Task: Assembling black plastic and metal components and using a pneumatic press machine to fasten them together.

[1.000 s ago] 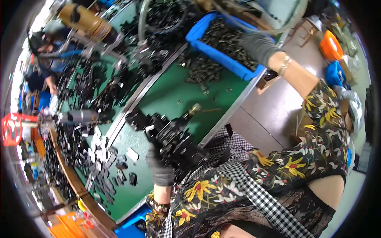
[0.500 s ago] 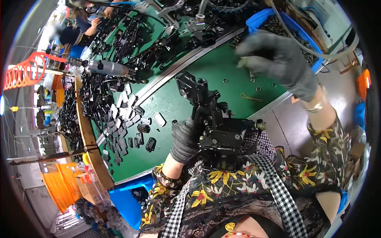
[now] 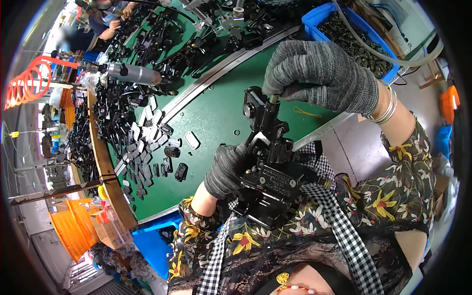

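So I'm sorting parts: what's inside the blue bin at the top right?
The blue bin holds a heap of small dark ring-shaped parts. A pale hose lies across them, and the gloved right hand covers the near corner, so the bottom stays unseen.

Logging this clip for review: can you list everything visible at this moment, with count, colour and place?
black metal assembly: one, black, held over the near table edge
green table: one, green top, centre
small black parts: many, black, some silver-faced, spread on the table's left
blue bin: one, blue, top right, filled with dark small pieces
power screwdriver: one, silver and black, upper left over the parts
coiled hose: one, orange, far left
orange baskets: stacked, count unclear, lower left
another person: one, top left, at the far side
left hand: grey glove, gripping the assembly's lower body
right hand: grey glove, fingers pinched at the assembly's top end
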A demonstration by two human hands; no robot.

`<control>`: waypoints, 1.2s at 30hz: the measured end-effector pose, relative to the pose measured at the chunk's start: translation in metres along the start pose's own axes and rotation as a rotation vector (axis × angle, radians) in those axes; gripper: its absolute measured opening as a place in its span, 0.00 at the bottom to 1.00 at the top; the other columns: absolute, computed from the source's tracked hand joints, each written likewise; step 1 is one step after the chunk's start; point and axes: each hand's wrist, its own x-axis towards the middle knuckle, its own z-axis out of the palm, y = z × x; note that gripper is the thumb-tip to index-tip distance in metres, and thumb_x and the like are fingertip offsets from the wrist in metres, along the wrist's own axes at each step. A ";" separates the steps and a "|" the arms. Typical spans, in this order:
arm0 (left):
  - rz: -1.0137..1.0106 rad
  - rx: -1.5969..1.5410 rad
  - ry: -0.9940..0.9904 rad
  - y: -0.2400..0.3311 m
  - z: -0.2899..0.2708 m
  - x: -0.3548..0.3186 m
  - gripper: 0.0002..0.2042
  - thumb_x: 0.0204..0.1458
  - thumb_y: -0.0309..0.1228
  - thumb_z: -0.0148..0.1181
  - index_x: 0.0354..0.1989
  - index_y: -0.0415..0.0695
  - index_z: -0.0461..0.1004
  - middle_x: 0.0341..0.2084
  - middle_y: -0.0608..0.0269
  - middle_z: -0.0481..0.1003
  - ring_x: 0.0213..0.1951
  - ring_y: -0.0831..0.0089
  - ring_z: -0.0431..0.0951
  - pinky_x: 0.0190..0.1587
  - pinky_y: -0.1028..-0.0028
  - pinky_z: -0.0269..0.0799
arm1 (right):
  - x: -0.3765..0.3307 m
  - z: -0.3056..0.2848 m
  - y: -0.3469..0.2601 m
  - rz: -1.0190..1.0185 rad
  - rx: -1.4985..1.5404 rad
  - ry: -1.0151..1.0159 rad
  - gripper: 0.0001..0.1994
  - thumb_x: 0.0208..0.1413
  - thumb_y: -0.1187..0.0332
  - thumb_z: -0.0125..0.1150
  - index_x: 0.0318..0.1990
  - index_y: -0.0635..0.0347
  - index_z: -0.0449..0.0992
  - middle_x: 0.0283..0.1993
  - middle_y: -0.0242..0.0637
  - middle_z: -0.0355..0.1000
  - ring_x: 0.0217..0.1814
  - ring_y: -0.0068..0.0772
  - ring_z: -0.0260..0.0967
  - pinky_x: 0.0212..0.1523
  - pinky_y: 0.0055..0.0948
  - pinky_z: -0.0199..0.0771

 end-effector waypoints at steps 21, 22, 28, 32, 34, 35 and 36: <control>-0.064 0.178 -0.118 0.010 -0.008 0.008 0.25 0.38 0.36 0.68 0.48 0.43 0.71 0.23 0.57 0.77 0.26 0.58 0.79 0.30 0.66 0.73 | -0.011 0.018 -0.006 0.526 -0.639 -0.285 0.17 0.62 0.52 0.51 0.35 0.57 0.75 0.29 0.44 0.72 0.31 0.48 0.71 0.31 0.41 0.71; -0.063 0.177 -0.117 0.008 -0.009 0.004 0.25 0.38 0.36 0.68 0.48 0.43 0.71 0.23 0.57 0.77 0.26 0.58 0.79 0.30 0.66 0.73 | -0.016 0.020 0.009 0.357 -0.474 -0.217 0.16 0.62 0.54 0.51 0.36 0.56 0.76 0.29 0.44 0.72 0.31 0.48 0.71 0.31 0.42 0.71; 0.052 0.289 -0.030 0.012 -0.012 0.007 0.19 0.43 0.37 0.67 0.42 0.43 0.72 0.15 0.60 0.73 0.18 0.58 0.74 0.22 0.65 0.68 | -0.027 0.010 0.009 0.377 -0.289 -0.277 0.15 0.62 0.53 0.50 0.36 0.55 0.75 0.30 0.46 0.72 0.30 0.50 0.69 0.33 0.41 0.71; -0.008 0.458 -0.112 0.003 -0.005 0.008 0.14 0.44 0.38 0.67 0.30 0.43 0.70 0.13 0.60 0.72 0.18 0.59 0.74 0.22 0.63 0.67 | -0.035 0.025 0.014 0.623 -0.033 -0.156 0.18 0.60 0.56 0.54 0.26 0.61 0.75 0.24 0.48 0.69 0.26 0.48 0.66 0.35 0.41 0.69; -0.022 0.366 -0.109 -0.001 0.001 0.008 0.14 0.43 0.37 0.67 0.31 0.43 0.70 0.14 0.60 0.72 0.18 0.59 0.74 0.21 0.64 0.68 | -0.041 0.018 0.011 0.732 0.062 -0.173 0.16 0.60 0.59 0.54 0.26 0.62 0.75 0.24 0.49 0.69 0.26 0.47 0.66 0.36 0.41 0.70; -0.055 0.274 -0.107 -0.003 0.002 0.009 0.14 0.43 0.37 0.68 0.31 0.43 0.70 0.14 0.60 0.72 0.18 0.60 0.75 0.21 0.64 0.68 | -0.045 0.014 0.010 0.831 0.175 -0.196 0.14 0.59 0.62 0.55 0.26 0.63 0.74 0.24 0.49 0.70 0.26 0.45 0.65 0.36 0.40 0.70; -0.100 0.278 -0.123 -0.002 0.002 0.011 0.17 0.42 0.37 0.69 0.34 0.40 0.71 0.16 0.58 0.75 0.19 0.59 0.77 0.23 0.65 0.71 | -0.053 0.007 0.017 0.692 0.332 -0.007 0.10 0.58 0.67 0.54 0.30 0.65 0.74 0.25 0.51 0.69 0.27 0.43 0.65 0.38 0.40 0.70</control>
